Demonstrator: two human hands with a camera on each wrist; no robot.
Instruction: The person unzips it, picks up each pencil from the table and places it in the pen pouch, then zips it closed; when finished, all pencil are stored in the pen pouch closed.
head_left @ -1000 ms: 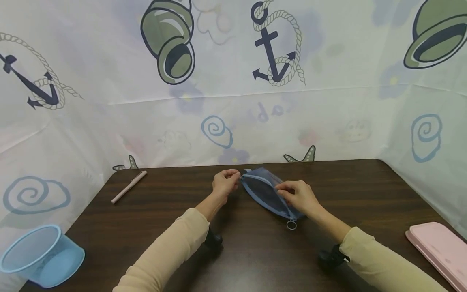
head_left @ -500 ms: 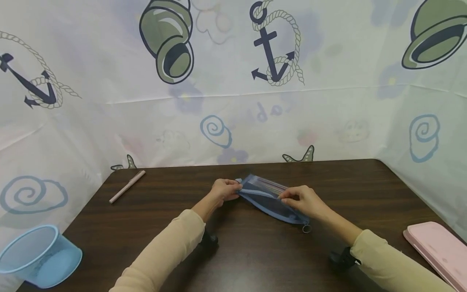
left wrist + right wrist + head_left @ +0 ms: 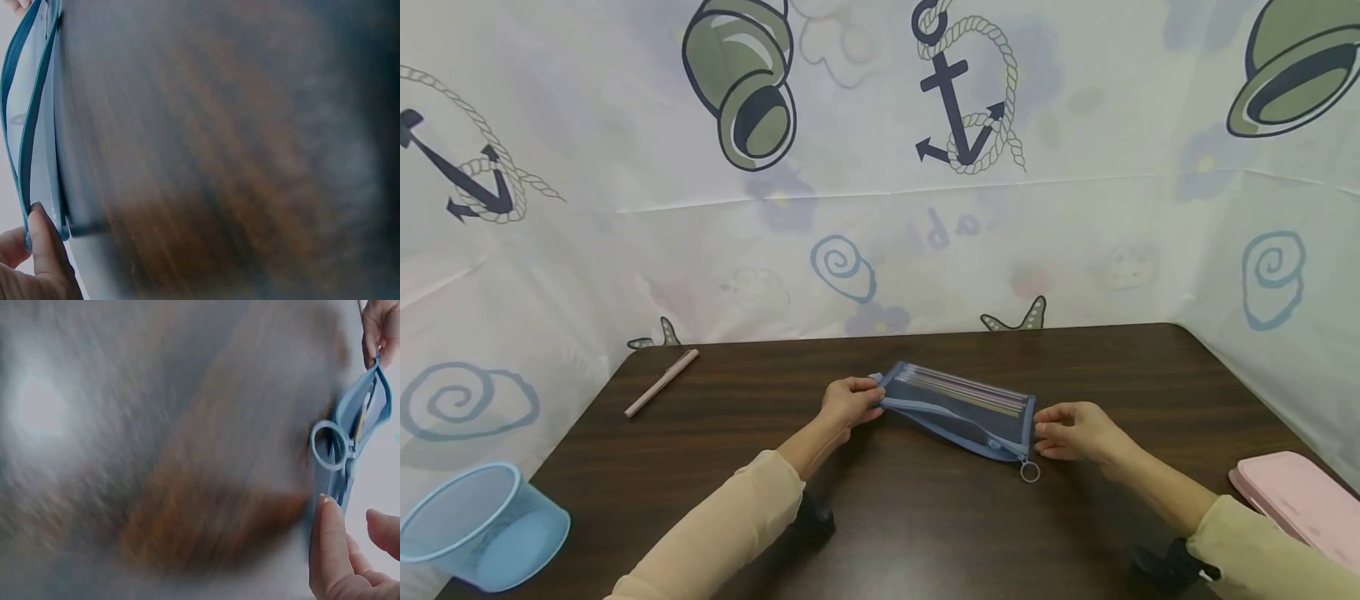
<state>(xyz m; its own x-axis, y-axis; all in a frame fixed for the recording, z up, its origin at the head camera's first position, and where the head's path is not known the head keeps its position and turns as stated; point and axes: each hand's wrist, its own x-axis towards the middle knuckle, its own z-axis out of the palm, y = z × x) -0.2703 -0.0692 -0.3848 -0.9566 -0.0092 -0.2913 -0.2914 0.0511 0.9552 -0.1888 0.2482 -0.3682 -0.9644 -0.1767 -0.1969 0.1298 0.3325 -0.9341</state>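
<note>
A blue mesh zipper pouch (image 3: 943, 408) lies slantwise in the middle of the table, its zipper parted. Through the mesh show several thin, light-coloured sticks (image 3: 962, 388), lined up along its back edge. My left hand (image 3: 850, 402) pinches the pouch's left corner between thumb and fingers, as the left wrist view also shows. At the other end, my right hand (image 3: 1078, 432) has its fingertips right at the pouch's short edge. Its thumb stands apart from the index finger in the right wrist view. A round ring pull (image 3: 329, 445) hangs from the zipper's right end, near the right fingers.
A pale pink pen (image 3: 662, 383) lies at the back left of the dark wooden table (image 3: 925, 533). A light blue mesh bin (image 3: 520, 533) stands at the front left corner. At the right edge is a flat pink case (image 3: 1300, 500). A patterned white sheet (image 3: 880, 208) encloses the table.
The right hand has moved right, from the pouch's opening to its right end. The pouch has been spread flatter and shifted toward me; the left hand stays at its corner, slightly lower.
</note>
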